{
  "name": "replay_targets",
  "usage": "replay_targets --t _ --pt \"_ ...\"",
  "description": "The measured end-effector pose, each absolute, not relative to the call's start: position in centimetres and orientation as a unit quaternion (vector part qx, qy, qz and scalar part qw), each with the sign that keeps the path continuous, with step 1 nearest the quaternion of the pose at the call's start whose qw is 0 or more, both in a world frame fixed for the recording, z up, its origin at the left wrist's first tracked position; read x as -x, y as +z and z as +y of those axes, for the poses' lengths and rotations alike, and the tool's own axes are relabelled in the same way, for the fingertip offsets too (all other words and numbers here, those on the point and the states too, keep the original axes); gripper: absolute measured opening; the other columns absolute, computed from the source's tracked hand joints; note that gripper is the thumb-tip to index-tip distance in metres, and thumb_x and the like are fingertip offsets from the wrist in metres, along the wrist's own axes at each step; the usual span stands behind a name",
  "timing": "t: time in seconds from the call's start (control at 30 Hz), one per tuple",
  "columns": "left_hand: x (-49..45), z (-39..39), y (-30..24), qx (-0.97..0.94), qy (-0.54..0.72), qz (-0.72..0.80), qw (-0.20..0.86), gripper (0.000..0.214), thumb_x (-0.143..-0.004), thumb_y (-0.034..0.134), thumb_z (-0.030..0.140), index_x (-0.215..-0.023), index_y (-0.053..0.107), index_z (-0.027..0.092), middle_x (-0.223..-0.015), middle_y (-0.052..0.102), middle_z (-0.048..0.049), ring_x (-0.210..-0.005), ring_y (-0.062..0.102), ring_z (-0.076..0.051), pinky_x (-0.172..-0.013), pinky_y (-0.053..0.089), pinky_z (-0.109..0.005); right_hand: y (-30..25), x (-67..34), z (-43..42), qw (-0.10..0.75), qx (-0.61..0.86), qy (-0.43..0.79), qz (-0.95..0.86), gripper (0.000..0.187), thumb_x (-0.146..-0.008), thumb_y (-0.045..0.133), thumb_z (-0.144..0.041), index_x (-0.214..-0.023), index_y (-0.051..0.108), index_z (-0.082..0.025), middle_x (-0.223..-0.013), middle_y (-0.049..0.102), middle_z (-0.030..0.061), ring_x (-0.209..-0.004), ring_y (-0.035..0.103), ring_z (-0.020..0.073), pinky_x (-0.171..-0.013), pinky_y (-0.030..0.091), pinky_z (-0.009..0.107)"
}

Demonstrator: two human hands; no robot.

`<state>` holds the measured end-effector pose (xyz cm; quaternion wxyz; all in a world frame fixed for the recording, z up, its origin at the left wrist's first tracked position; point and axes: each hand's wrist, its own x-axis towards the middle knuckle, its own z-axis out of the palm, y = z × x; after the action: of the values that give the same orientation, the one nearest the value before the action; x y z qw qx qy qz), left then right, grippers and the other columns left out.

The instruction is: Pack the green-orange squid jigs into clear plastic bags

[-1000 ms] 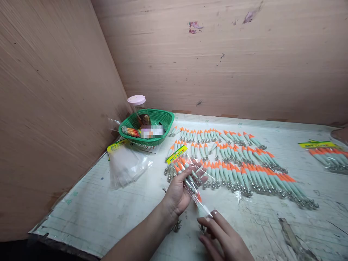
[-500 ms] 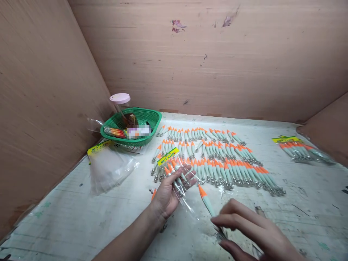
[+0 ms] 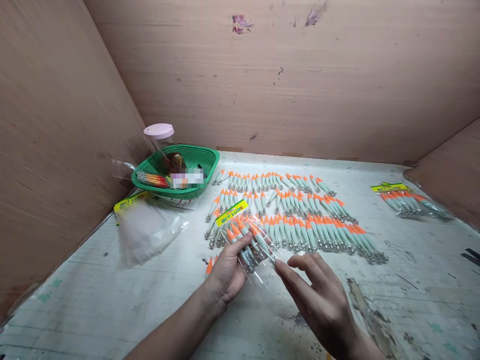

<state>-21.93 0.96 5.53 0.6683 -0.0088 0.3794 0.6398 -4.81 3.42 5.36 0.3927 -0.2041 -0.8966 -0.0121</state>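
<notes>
My left hand [image 3: 229,272] is closed on a clear plastic bag with a yellow "BCT LURE" header [image 3: 232,214]. Several orange-and-pale-green squid jigs [image 3: 242,245] lie inside the bag, their heads toward the header. My right hand [image 3: 318,290] pinches one more squid jig [image 3: 262,241] by its hooked end, and most of that jig's body lies within the bag's mouth. Beyond both hands, squid jigs [image 3: 318,232] rest on the table in three rough rows. Beside my left wrist, orange jig tips [image 3: 209,266] show, partly covered by the hand.
To the left lies a stack of flat bags [image 3: 146,230] with yellow headers. Behind it stands a green basket [image 3: 212,165] holding a pink-lidded jar [image 3: 159,131] and packed lures. A filled bag [image 3: 405,200] lies at the right. Cardboard walls [image 3: 281,110] surround the table.
My right hand has moved left and away from me, carrying the squid jig from beside the bag into its mouth. My left hand still holds the bag in about the same place.
</notes>
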Motion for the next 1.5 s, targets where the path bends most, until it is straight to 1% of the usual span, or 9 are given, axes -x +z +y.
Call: replay_targets --t 0.13,0.27,0.37,0.53,0.73,0.97,1.17,1.33,1.5 --pt "21.7 0.9 5.0 -0.021 0.632 0.367 0.682 0.021 -0.083 0.057 0.019 -0.093 0.069 0.004 -0.086 0.073 -0.0159 -0.091 0.068 -0.026 -0.09 0.051 -0.041 5.6 5.4 3.5 0.413 0.215 0.001 -0.885 0.024 -0.08 0.056 0.002 -0.1 0.062 -0.009 -0.078 0.058 0.009 -0.072 0.049 0.0169 -0.063 0.043 0.032" --pt "21.6 0.7 4.8 -0.038 0.632 0.361 0.685 0.022 -0.081 0.061 0.019 -0.095 0.07 0.004 -0.09 0.073 -0.0161 -0.094 0.067 -0.027 -0.091 0.051 -0.04 5.7 6.0 3.5 0.439 0.229 -0.01 -0.869 0.02 -0.081 0.057 0.0 -0.097 0.063 -0.011 -0.072 0.055 0.0057 -0.067 0.045 0.015 -0.059 0.039 0.03" --pt "21.7 0.8 4.8 -0.038 0.63 0.371 0.681 0.022 -0.08 0.061 0.018 -0.095 0.07 0.004 -0.088 0.073 -0.0166 -0.092 0.068 -0.027 -0.089 0.052 -0.04 5.8 6.2 3.6 0.426 0.224 -0.044 -0.876 0.022 -0.084 0.053 -0.002 -0.1 0.064 -0.012 -0.073 0.053 0.006 -0.067 0.042 0.0156 -0.059 0.038 0.03" --pt "21.8 0.8 5.0 -0.03 0.642 0.391 0.659 0.02 -0.077 0.065 0.016 -0.094 0.07 0.007 -0.092 0.073 -0.0151 -0.093 0.068 -0.026 -0.087 0.053 -0.038 5.8 6.3 3.9 0.386 0.219 -0.068 -0.893 0.023 -0.086 0.051 -0.006 -0.103 0.065 -0.012 -0.081 0.054 0.0092 -0.074 0.044 0.0184 -0.064 0.04 0.033" --pt "21.7 0.7 5.0 -0.042 0.652 0.365 0.663 0.021 -0.074 0.069 0.017 -0.092 0.071 0.007 -0.087 0.073 -0.0145 -0.093 0.067 -0.026 -0.088 0.052 -0.038 5.9 7.4 3.7 0.445 0.241 -0.023 -0.862 0.022 -0.082 0.059 -0.003 -0.1 0.062 -0.013 -0.074 0.052 0.0046 -0.069 0.044 0.0154 -0.062 0.041 0.03" --pt "22.1 0.8 5.1 -0.031 0.655 0.366 0.66 0.018 -0.078 0.064 0.016 -0.09 0.072 0.007 -0.085 0.073 -0.0147 -0.09 0.068 -0.025 -0.086 0.053 -0.038 6.5 7.4 3.3 0.38 0.239 -0.021 -0.894 0.022 -0.087 0.055 -0.012 -0.107 0.063 -0.014 -0.08 0.056 0.0075 -0.074 0.045 0.0176 -0.066 0.042 0.032" --pt "21.7 0.7 5.1 -0.036 0.679 0.321 0.659 0.022 -0.074 0.07 0.022 -0.093 0.072 0.01 -0.093 0.073 -0.0124 -0.093 0.068 -0.026 -0.089 0.052 -0.038 6.4 8.0 3.3 0.449 0.292 -0.02 -0.844 0.011 -0.083 0.061 -0.011 -0.093 0.065 -0.013 -0.072 0.054 0.0052 -0.069 0.043 0.0167 -0.065 0.039 0.032" --pt "21.5 0.8 4.9 -0.036 0.678 0.315 0.663 0.029 -0.065 0.078 0.023 -0.09 0.072 0.009 -0.09 0.073 -0.0131 -0.097 0.066 -0.027 -0.091 0.05 -0.037 6.0 8.3 3.3 0.482 0.301 0.053 -0.821 0.015 -0.082 0.061 -0.011 -0.094 0.066 -0.017 -0.07 0.051 0.0026 -0.068 0.043 0.0158 -0.062 0.038 0.031" --pt "21.4 0.6 5.0 -0.037 0.677 0.329 0.657 0.025 -0.066 0.077 0.023 -0.087 0.071 0.01 -0.087 0.073 -0.012 -0.095 0.067 -0.026 -0.088 0.052 -0.036 5.8 8.0 3.4 0.479 0.287 0.063 -0.827 0.016 -0.081 0.062 -0.008 -0.094 0.066 -0.018 -0.072 0.052 0.0023 -0.069 0.043 0.0152 -0.065 0.035 0.032"
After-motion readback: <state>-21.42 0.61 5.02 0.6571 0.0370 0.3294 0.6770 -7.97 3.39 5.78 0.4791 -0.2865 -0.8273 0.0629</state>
